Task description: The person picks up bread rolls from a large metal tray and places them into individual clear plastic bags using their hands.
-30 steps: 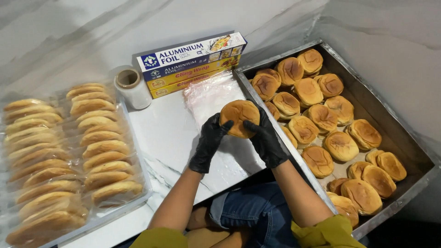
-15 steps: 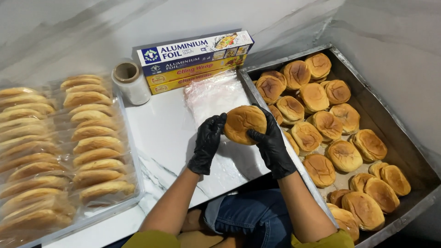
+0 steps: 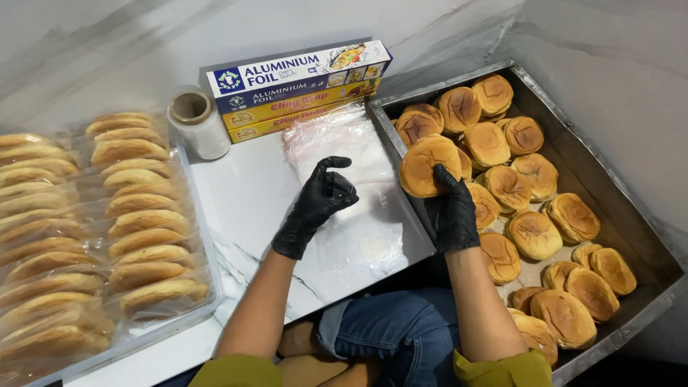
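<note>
Both hands wear black gloves. My right hand (image 3: 451, 215) holds a round golden bun (image 3: 426, 165) up at the left edge of the metal tray (image 3: 609, 208). My left hand (image 3: 319, 204) hovers empty, fingers curled and apart, over a stack of clear plastic bags (image 3: 344, 143) lying on the white marble counter (image 3: 244, 193). The tray at the right is filled with several more buns (image 3: 534, 233).
Two rows of bagged buns (image 3: 136, 215) fill a clear tray at the left. A roll of clear film (image 3: 193, 122) stands at the back, beside stacked boxes of foil and cling wrap (image 3: 301, 79). My knees in jeans (image 3: 387, 330) are below the counter edge.
My left hand let go of the bun and moved left. My right hand carried the bun to the right, toward the tray edge. The camera view shifted slightly.
</note>
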